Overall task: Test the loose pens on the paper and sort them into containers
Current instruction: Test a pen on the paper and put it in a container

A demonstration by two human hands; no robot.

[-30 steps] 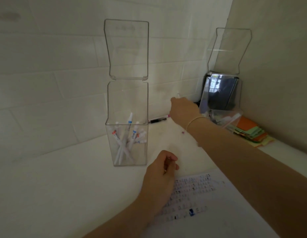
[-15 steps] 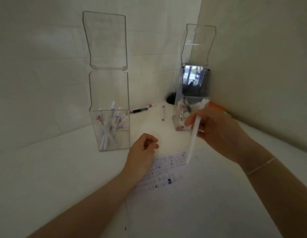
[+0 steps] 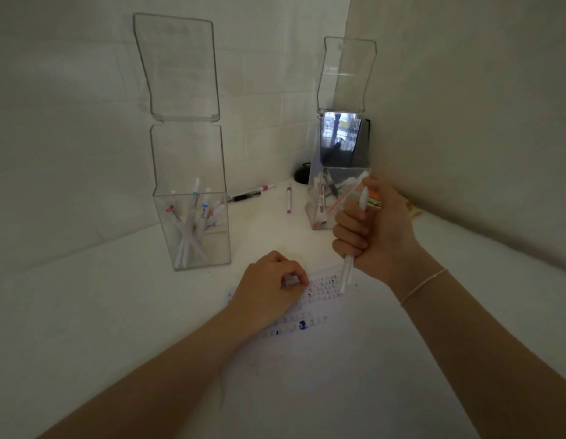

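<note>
Item: slim white plastic pen (image 3: 347,274), right hand (image 3: 375,231) fisted around its mid-barrel, tip just above the scribbled white paper (image 3: 323,312). I judge it light, stiff, slick; the mid-barrel grip suits. Left hand (image 3: 269,289) curled, pinning the paper. White desk (image 3: 101,312), cramped wall corner beyond the paper.
</note>
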